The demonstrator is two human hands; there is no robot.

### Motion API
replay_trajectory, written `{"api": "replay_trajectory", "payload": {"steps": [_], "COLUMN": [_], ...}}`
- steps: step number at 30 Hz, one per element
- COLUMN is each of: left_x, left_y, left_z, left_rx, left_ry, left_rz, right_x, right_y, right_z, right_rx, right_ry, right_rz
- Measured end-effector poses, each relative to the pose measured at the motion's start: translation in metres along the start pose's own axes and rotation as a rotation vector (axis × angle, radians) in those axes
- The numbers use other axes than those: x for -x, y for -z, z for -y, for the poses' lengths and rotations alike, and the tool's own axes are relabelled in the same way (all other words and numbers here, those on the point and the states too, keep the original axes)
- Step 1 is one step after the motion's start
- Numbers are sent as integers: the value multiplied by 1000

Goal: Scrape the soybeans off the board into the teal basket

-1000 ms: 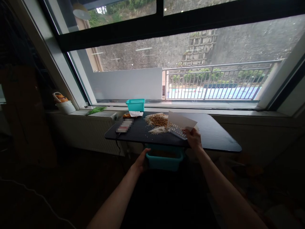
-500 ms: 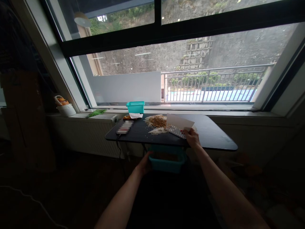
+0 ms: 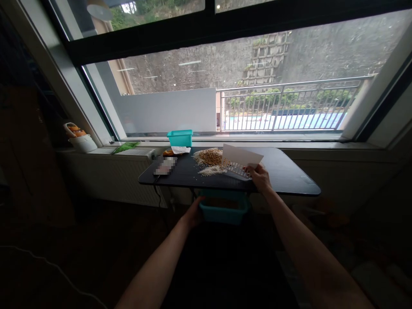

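On the dark table lies a pile of yellow corn-like kernels (image 3: pixel 210 158) with white grains around it. A smaller heap of white grains (image 3: pixel 213 171) is in front. My right hand (image 3: pixel 260 177) is closed on the right end of a white card (image 3: pixel 241 156) with a row of slots along its lower part. The card stands tilted at the pile's right side. Below the table's front edge, my left hand (image 3: pixel 193 212) grips the left rim of a teal plastic basin (image 3: pixel 223 216). The basin's contents look brownish but are too dark to make out.
A second teal basin (image 3: pixel 180 138) stands behind the table (image 3: pixel 289 180) by the window. Crumpled white tissue (image 3: pixel 180 149) and a blurred-out phone-like object (image 3: pixel 165 165) with a cable lie at left. A white bucket (image 3: pixel 83 143) is beside the radiator (image 3: pixel 112 176).
The whole view has shifted slightly, so the table and both hands appear a little higher. The card and both grips look almost the same.
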State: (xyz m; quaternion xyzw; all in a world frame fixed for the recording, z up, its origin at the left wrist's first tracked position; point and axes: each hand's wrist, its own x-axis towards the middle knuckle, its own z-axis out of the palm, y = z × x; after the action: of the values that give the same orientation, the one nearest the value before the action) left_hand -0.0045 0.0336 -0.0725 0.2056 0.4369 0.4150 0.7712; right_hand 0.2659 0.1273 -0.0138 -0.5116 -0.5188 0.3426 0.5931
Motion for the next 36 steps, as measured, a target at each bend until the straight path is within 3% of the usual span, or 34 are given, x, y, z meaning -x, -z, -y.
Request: {"api": "replay_trajectory", "payload": {"steps": [11,19,22,26,29,36], "left_x": [2,19,39,68,88,113], "left_y": [-3,30,43,57,70,87], "left_z": [-25,-44,-53,-64,-68,-78], "left_rx": [6,43,71,113,217,344], "left_ry": [131,169,137,77,106,168], "left_rz": [-96,-212,-229,-269,-287,-389], "right_x": [19,30,26,19,20,28], "right_y": [3,3,-22,-77,-110,-135], "right_z": [17,36,54,73,70,53], "right_rx": [19,37,77,209,290,309], "right_ry": [16,-19,21,102,203,275], "right_rz": [-57,-146,-109,105,231,312]}}
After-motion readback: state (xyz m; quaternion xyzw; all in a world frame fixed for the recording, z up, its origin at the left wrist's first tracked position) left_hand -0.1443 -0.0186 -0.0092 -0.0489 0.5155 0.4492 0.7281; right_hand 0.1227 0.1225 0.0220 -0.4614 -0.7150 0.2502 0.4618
